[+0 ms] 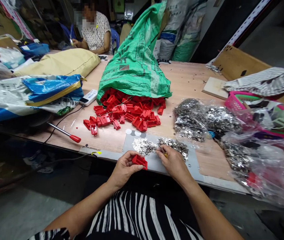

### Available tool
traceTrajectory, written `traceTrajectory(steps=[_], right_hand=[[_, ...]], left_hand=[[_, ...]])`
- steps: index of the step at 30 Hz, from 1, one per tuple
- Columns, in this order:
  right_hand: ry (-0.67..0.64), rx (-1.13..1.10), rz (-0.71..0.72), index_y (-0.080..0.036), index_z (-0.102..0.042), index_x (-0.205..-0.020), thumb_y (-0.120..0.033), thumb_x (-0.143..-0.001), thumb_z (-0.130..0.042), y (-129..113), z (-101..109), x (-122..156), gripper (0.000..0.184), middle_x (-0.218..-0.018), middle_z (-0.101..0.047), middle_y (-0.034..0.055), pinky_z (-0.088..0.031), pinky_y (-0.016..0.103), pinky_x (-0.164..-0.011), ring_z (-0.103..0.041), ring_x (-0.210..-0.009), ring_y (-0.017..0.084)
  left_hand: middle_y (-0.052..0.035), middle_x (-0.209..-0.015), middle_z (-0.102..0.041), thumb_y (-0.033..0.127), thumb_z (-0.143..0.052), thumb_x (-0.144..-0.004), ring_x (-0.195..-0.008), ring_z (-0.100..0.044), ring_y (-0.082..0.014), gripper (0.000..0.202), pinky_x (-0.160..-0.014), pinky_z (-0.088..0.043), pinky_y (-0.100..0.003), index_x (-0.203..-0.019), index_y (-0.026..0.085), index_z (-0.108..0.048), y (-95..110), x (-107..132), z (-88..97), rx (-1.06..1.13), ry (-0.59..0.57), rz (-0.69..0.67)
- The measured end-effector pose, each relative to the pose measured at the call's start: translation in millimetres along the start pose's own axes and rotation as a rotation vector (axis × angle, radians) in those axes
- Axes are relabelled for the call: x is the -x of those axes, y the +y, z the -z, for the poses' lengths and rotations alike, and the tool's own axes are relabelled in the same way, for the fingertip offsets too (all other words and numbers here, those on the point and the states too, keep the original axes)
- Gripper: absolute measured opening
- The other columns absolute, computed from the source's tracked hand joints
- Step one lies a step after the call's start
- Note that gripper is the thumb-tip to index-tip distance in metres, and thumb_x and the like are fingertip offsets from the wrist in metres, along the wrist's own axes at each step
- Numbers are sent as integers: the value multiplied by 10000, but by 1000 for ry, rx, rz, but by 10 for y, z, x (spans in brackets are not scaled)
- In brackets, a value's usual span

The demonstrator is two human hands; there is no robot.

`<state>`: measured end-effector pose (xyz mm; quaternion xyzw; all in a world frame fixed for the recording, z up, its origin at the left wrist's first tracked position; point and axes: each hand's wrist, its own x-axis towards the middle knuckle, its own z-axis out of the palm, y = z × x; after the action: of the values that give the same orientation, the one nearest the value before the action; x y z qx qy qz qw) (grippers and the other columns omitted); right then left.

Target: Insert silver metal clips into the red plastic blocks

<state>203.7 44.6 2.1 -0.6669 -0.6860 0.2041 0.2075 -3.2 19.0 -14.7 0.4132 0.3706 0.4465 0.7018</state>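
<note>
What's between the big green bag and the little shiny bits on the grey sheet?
In the head view, red plastic pieces lie heaped by the green bag, then pale round spots near the shiny bits.

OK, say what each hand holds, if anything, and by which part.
Left hand: red boxy plastic part, by its left and near sides. Right hand: slim metal-tipped tool, apparently by its yellow handle.

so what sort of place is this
Probably a small workshop or factory workroom: red plastic parts spill from a green sack, small metal pieces lie heaped on the worktable, and bulging sacks stand behind.
</note>
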Motion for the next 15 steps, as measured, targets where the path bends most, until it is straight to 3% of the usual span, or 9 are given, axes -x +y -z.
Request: traceTrajectory(steps=[6, 10, 15], right_hand=[[-239, -659, -140, -194, -594, -838, -458, -792, -601, -38, 44, 74, 269, -692, -560, -26, -354, 221, -474, -445, -493, 88], [-268, -781, -206, -170, -625, -881, -504, -746, -651, -70, 20, 131, 361, -701, -580, -12, -326, 211, -450, -427, -479, 72], [-248, -795, -201, -183, -600, -883, -486, -742, -673, -79, -19, 190, 342, -710, -555, -34, -357, 209, -465, -433, -491, 65]], left_hand=[[-48, -1004, -674, 215, -745, -718, -885, -627, -156, 364, -829, -489, -268, -1054, 169, -615, 42, -66, -70, -63, 3, -66], [-68, -1066, -669, 245, -722, -745, -963, -624, -197, 374, -891, -481, -306, -1103, 180, -636, 27, -82, -101, -203, 16, -129], [-67, -1164, -651, 246, -691, -777, -1078, -598, -221, 372, -979, -446, -336, -1145, 215, -648, 15, -96, -115, -401, 4, -235]])
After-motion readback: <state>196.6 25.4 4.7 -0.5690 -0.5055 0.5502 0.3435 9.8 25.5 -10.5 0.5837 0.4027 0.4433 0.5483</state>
